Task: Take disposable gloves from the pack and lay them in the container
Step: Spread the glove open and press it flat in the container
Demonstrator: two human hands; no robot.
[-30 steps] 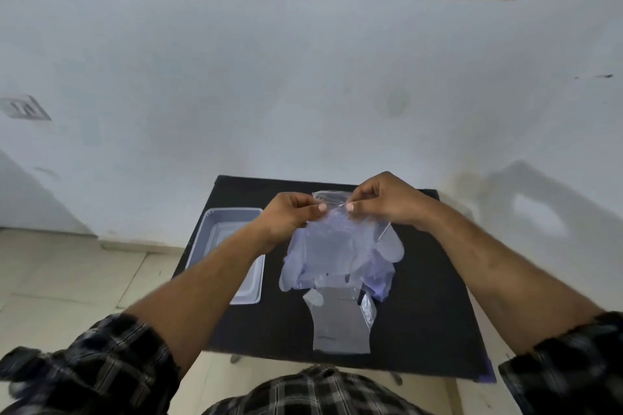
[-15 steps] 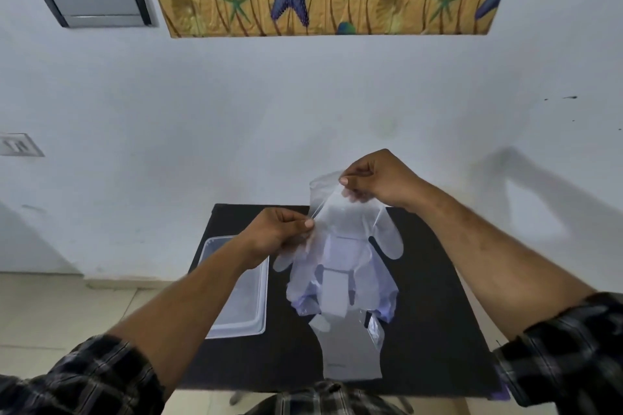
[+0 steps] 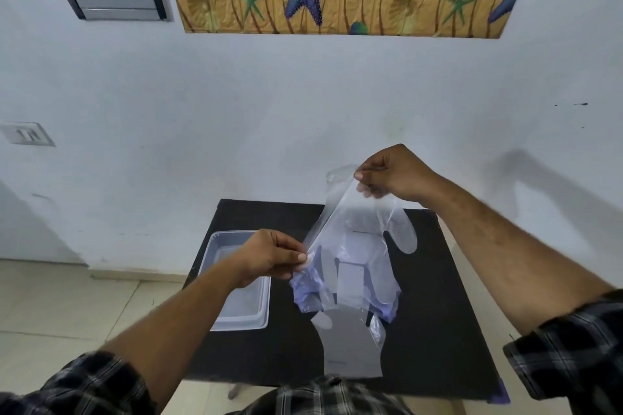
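Note:
A clear disposable glove (image 3: pixel 377 229) hangs in the air above the black table (image 3: pixel 438 330), its fingers pointing down. My right hand (image 3: pixel 391 173) pinches its cuff high up near the wall. My left hand (image 3: pixel 269 256) pinches its lower left edge. Under the glove lies the pack (image 3: pixel 350 340), a flat pale sheet with several more crumpled clear gloves bunched on its far end. The clear rectangular container (image 3: pixel 236 310) stands on the table's left side, just below my left hand; it looks empty.
The small black table stands against a white wall. Tiled floor lies to the left. A starfish picture and a grey panel hang high on the wall. My checked sleeves frame the bottom corners.
Both hands were close together over the pack; my right hand has risen with the glove's cuff and my left has dropped left, stretching the glove open. The view has tilted up.

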